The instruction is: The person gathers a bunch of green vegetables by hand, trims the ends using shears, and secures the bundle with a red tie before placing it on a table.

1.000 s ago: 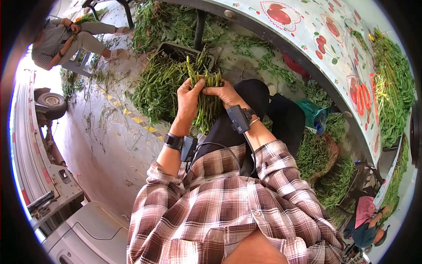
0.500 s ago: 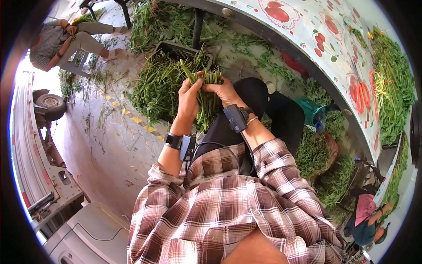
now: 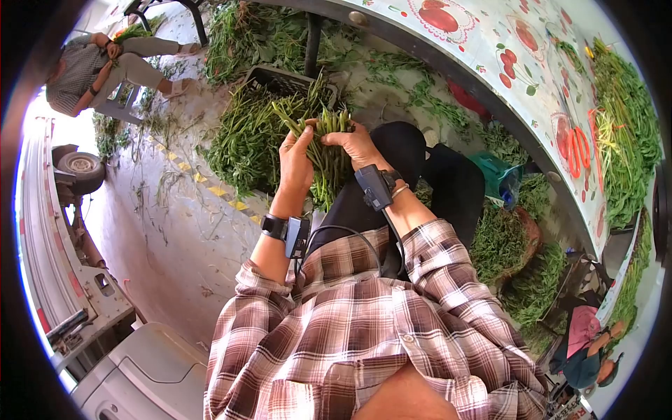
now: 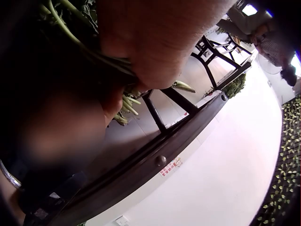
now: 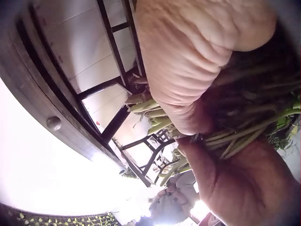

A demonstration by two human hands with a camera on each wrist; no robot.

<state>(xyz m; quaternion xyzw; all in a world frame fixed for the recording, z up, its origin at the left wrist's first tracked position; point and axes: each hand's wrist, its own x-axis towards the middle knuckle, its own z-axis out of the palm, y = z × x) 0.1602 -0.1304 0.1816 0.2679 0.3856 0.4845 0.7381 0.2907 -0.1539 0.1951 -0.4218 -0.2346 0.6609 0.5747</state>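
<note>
In the head view a bunch of green stems (image 3: 329, 150) hangs upright between both hands, cut ends up. The right hand (image 3: 353, 145) grips the bunch, thumb across its upper part. At its left side the left hand (image 3: 297, 165) pinches a few stems (image 3: 285, 116) that lean away to the upper left. The right wrist view shows stem ends (image 5: 153, 113) sticking out past the thumb, with the two hands close together. Leaves lower in the bunch merge with the heap (image 3: 245, 143) behind.
A black crate (image 3: 280, 78) stands behind the heap. A table with a fruit-print cloth (image 3: 483, 35) curves along the right, bearing orange scissors (image 3: 578, 152) and more greens (image 3: 626, 133). A teal bag (image 3: 493, 175) lies under it. Another person (image 3: 84, 70) sits at upper left.
The left hand has shifted slightly left and down, and its pinched stems have tilted further left, away from the bunch. The right hand has barely moved.
</note>
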